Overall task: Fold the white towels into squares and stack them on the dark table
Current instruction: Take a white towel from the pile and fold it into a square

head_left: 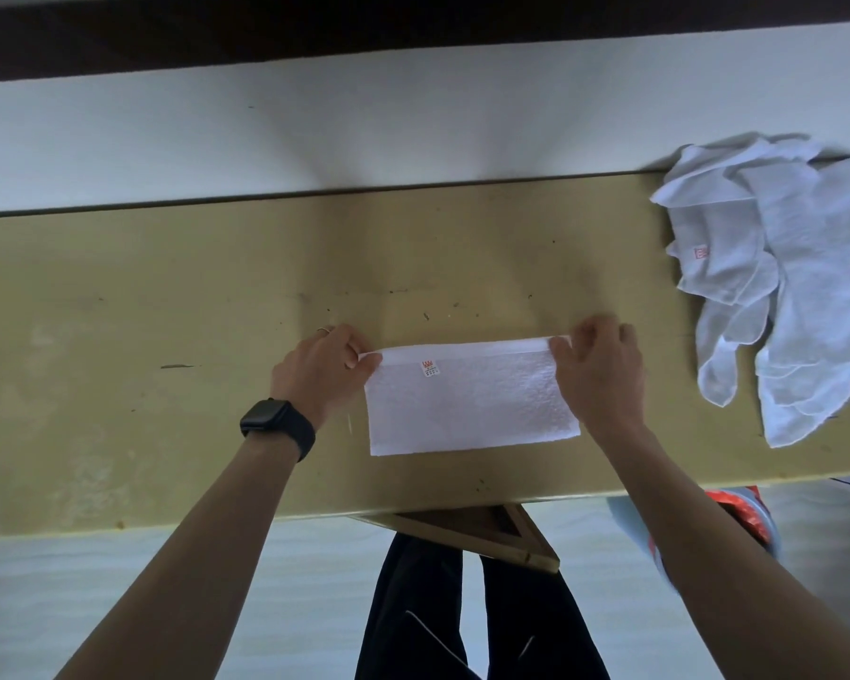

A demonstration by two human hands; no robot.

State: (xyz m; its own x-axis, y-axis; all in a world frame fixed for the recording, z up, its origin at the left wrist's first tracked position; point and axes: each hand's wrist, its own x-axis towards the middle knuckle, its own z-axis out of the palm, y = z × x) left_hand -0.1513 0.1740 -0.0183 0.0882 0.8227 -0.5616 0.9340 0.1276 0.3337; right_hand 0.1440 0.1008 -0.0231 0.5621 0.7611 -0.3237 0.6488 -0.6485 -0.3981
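A white towel (467,404) lies flat on the olive-yellow table (168,296) as a wide rectangle, a small orange label near its far left corner. My left hand (322,370) pinches the far left corner. My right hand (597,370) pinches the far right corner. The far edge is lifted slightly between the two hands. A loose heap of several unfolded white towels (786,277) sits at the table's right end, apart from both hands.
A white wall (315,130) runs behind the table's far edge. The near edge crosses the view below the towel, with a wooden triangular brace (487,532) under it. My dark-trousered legs (462,620) stand on a pale floor. An orange and blue object (751,517) lies below the right end.
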